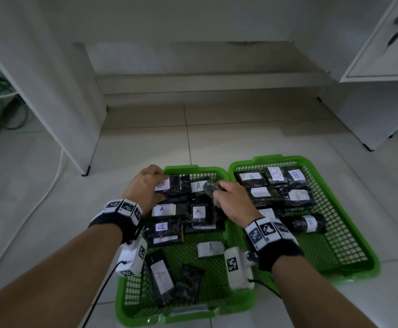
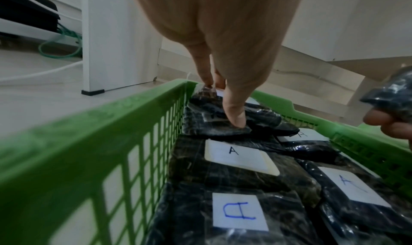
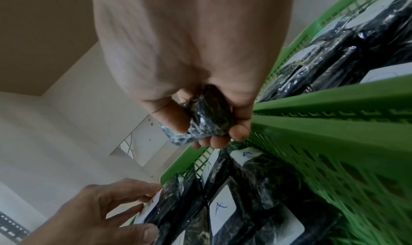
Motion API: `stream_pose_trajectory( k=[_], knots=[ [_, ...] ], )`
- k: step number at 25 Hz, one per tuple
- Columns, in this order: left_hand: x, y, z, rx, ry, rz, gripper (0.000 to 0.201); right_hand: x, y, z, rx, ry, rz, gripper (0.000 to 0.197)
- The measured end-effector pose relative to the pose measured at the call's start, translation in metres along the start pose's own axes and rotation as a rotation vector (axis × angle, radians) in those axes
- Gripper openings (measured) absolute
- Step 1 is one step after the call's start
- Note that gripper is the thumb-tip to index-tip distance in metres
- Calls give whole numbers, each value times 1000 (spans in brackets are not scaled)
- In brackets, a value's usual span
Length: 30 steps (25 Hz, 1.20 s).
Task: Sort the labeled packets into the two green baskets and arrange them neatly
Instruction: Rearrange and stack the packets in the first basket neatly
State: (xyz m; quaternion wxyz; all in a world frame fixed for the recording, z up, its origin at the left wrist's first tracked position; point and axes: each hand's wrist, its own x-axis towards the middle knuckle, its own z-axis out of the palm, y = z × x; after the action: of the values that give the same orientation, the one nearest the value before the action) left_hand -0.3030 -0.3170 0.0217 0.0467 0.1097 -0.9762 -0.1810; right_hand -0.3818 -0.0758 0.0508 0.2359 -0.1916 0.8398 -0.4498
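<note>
- Near edge of left basket (image 1: 131,292): two loose packets (image 1: 161,278) lie askew, one marked "A" in red.
- Mid-basket, rows (image 1: 198,213) marked "A" are stacked.
- Far corner packet (image 1: 173,183) is pressed by left hand (image 1: 145,187), fingers (image 2: 234,107) fairly straight; held packet (image 1: 209,187) is pinched by right hand (image 1: 231,200), label hidden, so missorting is risked.
- Beyond, packets (image 1: 296,176) marked "B" are kept in right basket (image 1: 330,254).

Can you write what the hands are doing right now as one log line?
left hand presses far-left A packet in left basket | right hand grips dark packet above it | stage: arranging
</note>
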Motion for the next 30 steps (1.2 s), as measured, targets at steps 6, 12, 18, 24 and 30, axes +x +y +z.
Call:
stream_pose_trajectory(
  k=[6, 12, 18, 24, 30],
  knots=[
    [2, 5, -5, -16, -9, 3, 60, 5, -2, -3, 97, 40, 29, 41],
    [-23, -8, -20, -10, 186, 31, 40, -1, -16, 14, -337, -115, -160, 35],
    [-52, -30, -11, -158, 228, -123, 41, 6, -57, 86, -838, -188, -552, 15],
    [-63, -30, -3, -233, 176, -100, 40, 17, -60, 119, -934, -248, -661, 10],
    [-67, -31, -5, -94, 110, -22, 48, 18, -48, 118, -814, -164, -621, 10]
  ],
)
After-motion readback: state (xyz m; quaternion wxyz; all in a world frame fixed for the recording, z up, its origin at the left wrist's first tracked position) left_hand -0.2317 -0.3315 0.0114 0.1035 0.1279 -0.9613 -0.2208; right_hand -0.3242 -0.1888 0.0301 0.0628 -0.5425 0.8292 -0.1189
